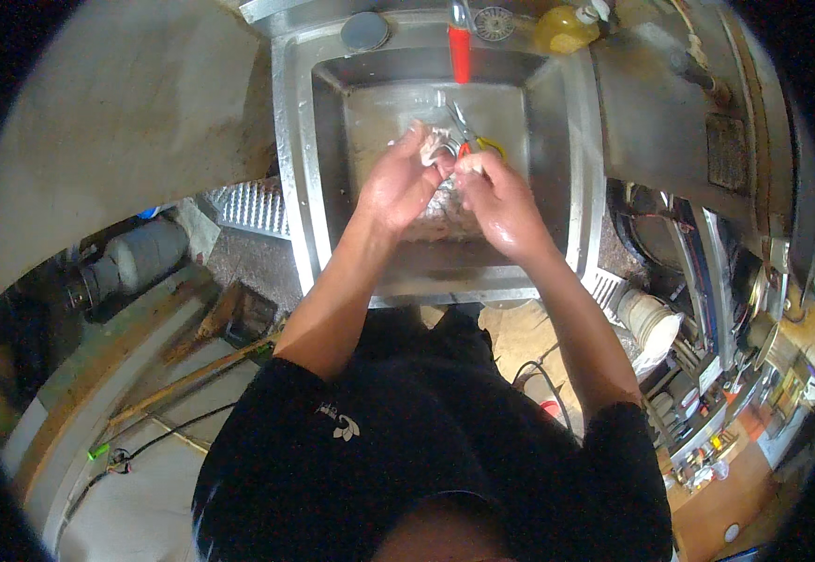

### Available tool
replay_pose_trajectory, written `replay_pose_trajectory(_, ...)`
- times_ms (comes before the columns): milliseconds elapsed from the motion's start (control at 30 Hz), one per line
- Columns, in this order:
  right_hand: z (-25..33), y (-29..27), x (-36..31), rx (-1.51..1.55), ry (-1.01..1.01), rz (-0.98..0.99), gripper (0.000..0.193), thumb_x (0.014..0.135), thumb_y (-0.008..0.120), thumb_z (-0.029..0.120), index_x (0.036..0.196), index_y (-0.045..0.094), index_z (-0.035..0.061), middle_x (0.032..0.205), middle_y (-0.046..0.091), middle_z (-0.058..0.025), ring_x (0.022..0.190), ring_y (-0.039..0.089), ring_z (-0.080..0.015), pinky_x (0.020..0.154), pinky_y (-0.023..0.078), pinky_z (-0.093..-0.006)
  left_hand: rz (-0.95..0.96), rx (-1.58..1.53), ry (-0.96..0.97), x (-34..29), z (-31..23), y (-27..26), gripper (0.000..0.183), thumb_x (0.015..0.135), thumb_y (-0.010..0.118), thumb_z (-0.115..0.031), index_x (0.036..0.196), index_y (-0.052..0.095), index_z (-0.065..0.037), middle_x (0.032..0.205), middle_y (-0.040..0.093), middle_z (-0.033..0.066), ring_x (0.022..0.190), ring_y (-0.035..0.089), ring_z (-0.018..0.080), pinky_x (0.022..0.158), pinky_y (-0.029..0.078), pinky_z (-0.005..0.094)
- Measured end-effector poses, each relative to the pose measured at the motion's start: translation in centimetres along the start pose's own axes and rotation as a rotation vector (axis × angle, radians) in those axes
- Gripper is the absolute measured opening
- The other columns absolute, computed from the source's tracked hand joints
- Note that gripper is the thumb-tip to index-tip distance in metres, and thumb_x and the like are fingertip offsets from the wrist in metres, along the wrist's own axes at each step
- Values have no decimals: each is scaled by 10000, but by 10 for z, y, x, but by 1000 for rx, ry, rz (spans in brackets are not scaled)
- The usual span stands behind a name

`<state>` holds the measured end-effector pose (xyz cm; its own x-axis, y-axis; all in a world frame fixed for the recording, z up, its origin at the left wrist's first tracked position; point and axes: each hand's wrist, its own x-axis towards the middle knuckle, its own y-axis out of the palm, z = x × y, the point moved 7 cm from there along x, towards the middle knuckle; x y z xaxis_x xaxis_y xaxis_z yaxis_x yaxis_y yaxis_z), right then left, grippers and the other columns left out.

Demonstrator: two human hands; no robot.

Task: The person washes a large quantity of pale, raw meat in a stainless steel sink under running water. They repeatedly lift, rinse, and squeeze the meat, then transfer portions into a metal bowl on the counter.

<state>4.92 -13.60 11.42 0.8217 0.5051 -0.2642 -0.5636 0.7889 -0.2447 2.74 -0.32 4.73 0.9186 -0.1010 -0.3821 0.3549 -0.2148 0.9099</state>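
Over the metal sink (298, 159), my left hand (400, 183) is curled around a pale, soft, wet piece of what looks like raw meat or seafood (434, 146). My right hand (498, 199) comes in from the other side, its thumb and fingers pinched together against that piece. Just beyond the right fingers is a pair of scissors (461, 120) with red and yellow handles, blades pointing away from me; the right hand partly hides the handles. Below both hands, more pale pieces (440, 225) lie at the bottom of the sink, partly covered by the hands.
A faucet with a red spout sleeve (460, 56) hangs over the sink's far edge. Along that rim are a round grey lid (364, 32), a drain strainer (495, 24) and a yellow pump bottle (567, 28). Steel counters (651, 122) flank the sink. A bucket (649, 318) stands lower right.
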Motion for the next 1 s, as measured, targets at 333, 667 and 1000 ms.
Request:
replay_pose_trajectory(333, -14, 28, 29, 11, 378, 15, 383, 1064, 567, 353, 1049, 599, -28, 858, 627, -47, 746, 584, -140, 703, 478, -318, -207, 149, 157, -10, -5, 13, 261, 1107, 484, -260, 1180, 561, -21, 1129, 636, 122, 1056, 605, 262, 993, 480, 434)
replay_pose_trajectory(667, 20, 34, 16, 102, -95, 66, 154, 1052, 560, 172, 1010, 605, 31, 830, 569, -8, 772, 525, -100, 703, 455, -296, -264, -13, 93, -16, -13, 17, 228, 1103, 471, -251, 1134, 569, -47, 1082, 633, 107, 960, 596, 255, 900, 490, 428)
replay_pose_trajectory(1000, 2, 15, 3, 116, -55, 10, 118, 1010, 611, 120, 1070, 627, 20, 933, 663, -37, 773, 573, -89, 671, 462, -261, -300, 219, -13, -13, -9, -6, 102, 978, 529, -102, 999, 594, -25, 920, 613, 93, 814, 575, 237, 776, 471, 396)
